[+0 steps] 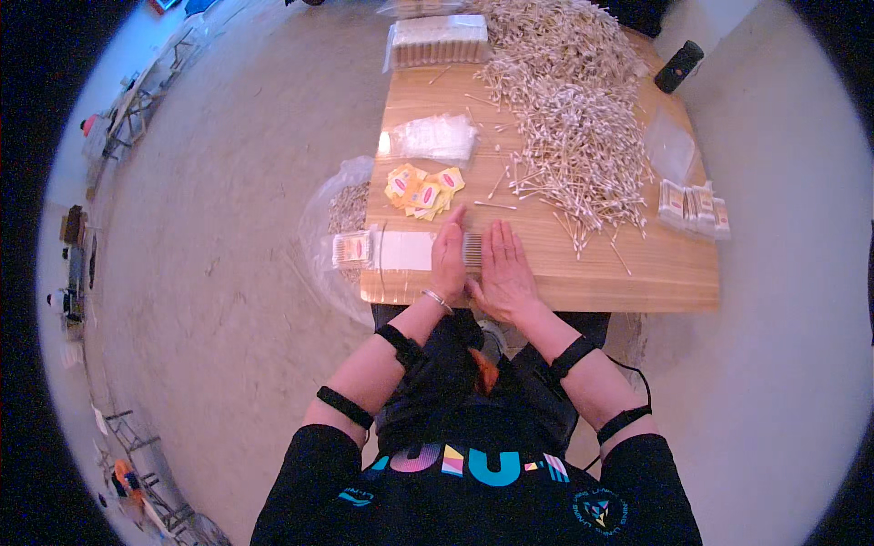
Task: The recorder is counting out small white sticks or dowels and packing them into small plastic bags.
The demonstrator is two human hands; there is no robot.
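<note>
At the table's near edge, a row of cotton swabs (472, 250) lies between my two hands. My left hand (447, 259) stands on its edge along the row's left side, fingers stretched out. Flat on the right side rests my right hand (503, 273), its fingers straight and close together. A white strip (406, 250) extends leftward from my left hand. Beyond its end sits a small filled pack of swabs (351, 247). Yellow-and-white printed cards (423, 189) lie in a loose heap just beyond my left hand. My palms partly hide the row.
A large heap of loose swabs (583, 118) covers the far right of the wooden table (637, 282). Clear bags (435, 138) and a stack of packed swabs (440, 41) lie farther back. Filled packs (692, 205) and a black cylinder (679, 66) stand by the right wall.
</note>
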